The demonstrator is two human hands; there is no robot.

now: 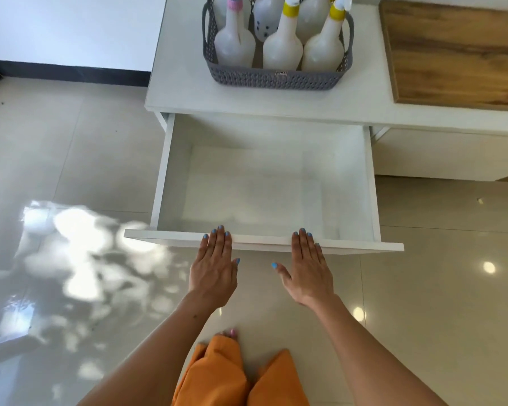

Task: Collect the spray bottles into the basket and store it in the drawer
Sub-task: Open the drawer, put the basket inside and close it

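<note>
A grey woven basket [276, 80] stands on the white cabinet top [182, 92], holding several white spray bottles; one has a pink collar [234, 39], two have yellow collars [282, 45]. Below it a white drawer [162, 183] is pulled out and has nothing inside. My left hand [214, 268] and my right hand [308, 271] lie flat with fingers extended, fingertips resting on the top edge of the drawer's front panel [261, 240]. Neither hand holds anything.
A wooden board [458, 51] lies on the cabinet top to the right of the basket. Glossy tiled floor [71, 171] surrounds the cabinet, with bright reflections at the left. Orange trouser legs [217, 376] show below my arms.
</note>
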